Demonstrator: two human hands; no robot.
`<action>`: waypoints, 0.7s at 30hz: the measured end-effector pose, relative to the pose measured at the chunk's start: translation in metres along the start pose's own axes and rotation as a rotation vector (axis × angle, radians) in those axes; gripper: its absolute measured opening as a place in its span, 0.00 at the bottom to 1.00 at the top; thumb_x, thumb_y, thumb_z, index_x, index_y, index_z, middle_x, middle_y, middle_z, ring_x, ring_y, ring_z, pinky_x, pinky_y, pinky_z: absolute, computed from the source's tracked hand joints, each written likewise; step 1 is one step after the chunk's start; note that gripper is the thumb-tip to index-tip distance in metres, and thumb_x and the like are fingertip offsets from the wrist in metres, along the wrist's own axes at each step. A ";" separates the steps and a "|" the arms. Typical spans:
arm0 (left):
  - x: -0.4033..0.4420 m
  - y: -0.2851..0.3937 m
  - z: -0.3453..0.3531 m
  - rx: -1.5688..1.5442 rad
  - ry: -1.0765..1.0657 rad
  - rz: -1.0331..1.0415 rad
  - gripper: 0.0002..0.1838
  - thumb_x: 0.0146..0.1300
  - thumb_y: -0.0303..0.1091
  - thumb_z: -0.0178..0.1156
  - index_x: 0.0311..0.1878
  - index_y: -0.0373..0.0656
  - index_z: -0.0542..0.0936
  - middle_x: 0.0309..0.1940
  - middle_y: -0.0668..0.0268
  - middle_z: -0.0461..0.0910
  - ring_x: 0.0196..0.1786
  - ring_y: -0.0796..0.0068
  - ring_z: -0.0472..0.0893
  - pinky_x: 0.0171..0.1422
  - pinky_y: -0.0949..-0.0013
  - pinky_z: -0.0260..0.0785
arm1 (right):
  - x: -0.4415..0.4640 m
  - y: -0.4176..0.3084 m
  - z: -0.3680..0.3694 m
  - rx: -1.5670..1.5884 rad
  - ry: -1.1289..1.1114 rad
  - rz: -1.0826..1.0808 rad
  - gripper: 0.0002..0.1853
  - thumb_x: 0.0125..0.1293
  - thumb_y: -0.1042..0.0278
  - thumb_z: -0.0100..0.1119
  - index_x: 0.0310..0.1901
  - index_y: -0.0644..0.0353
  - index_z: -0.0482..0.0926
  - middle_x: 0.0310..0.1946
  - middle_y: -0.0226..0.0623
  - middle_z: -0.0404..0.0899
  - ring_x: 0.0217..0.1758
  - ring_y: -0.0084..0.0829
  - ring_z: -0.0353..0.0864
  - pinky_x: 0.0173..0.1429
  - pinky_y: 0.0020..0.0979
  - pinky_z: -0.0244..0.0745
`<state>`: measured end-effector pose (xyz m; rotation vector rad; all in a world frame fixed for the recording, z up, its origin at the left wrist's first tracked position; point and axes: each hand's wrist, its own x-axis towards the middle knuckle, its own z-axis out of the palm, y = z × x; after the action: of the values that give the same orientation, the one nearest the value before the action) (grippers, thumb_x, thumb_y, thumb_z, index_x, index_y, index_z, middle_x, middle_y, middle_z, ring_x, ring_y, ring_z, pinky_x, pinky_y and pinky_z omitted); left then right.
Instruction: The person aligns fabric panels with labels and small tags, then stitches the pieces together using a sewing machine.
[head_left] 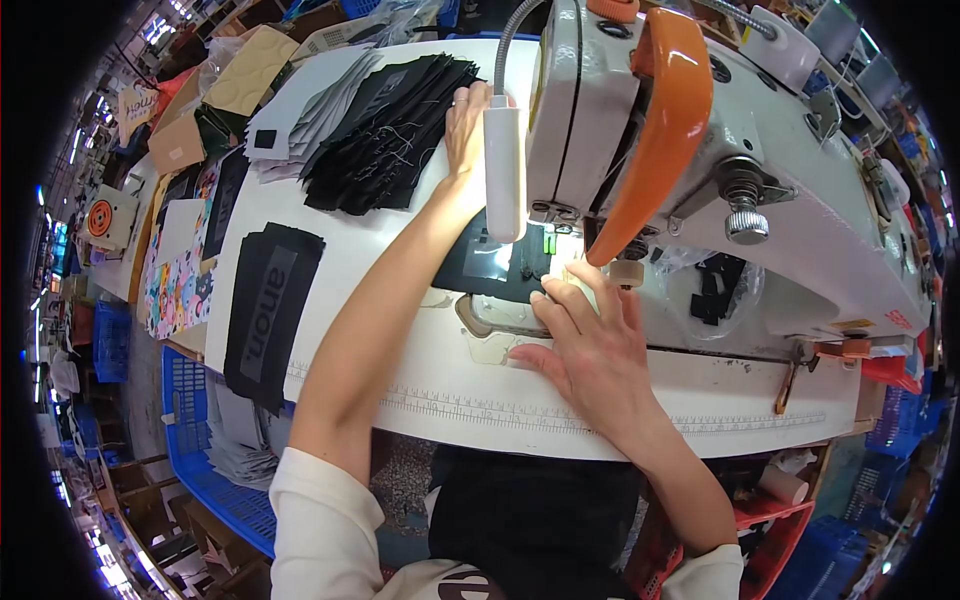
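My left hand [467, 130] reaches past the sewing machine's white lamp [505, 170], beside the right edge of a pile of black fabric pieces [385, 135]. Its fingers look stretched out, partly hidden by the lamp. Under the sewing machine [570, 110] lies a black fabric piece [465, 270] with a shiny clear patch. My right hand [597, 345] is spread open, fingertips at that piece's right end close to the needle area and thumb apart on the machine bed. The orange guard [665, 110] hides part of the needle area.
Left on the white table lies a stack of black pieces printed "anon." [265, 315]. Grey sheets [305, 115] lean by the black pile. A clear bag with black scraps [715, 290] sits right of the needle. Below are a blue crate [195, 440] and a red bin [785, 545].
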<state>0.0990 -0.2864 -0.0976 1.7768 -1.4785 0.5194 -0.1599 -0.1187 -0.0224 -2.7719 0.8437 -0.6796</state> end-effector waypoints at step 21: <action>-0.082 0.055 -0.181 -0.323 -0.500 0.364 0.15 0.60 0.24 0.66 0.52 0.38 0.87 0.51 0.59 0.88 0.50 0.58 0.85 0.55 0.60 0.81 | -0.003 0.001 0.006 0.020 0.006 0.052 0.34 0.61 0.47 0.72 0.63 0.61 0.77 0.65 0.34 0.76 0.75 0.40 0.68 0.69 0.45 0.65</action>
<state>0.0540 -0.0990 -0.0257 1.4426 -2.1158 -0.0095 -0.1598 -0.1181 -0.0296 -2.7217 0.9017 -0.6838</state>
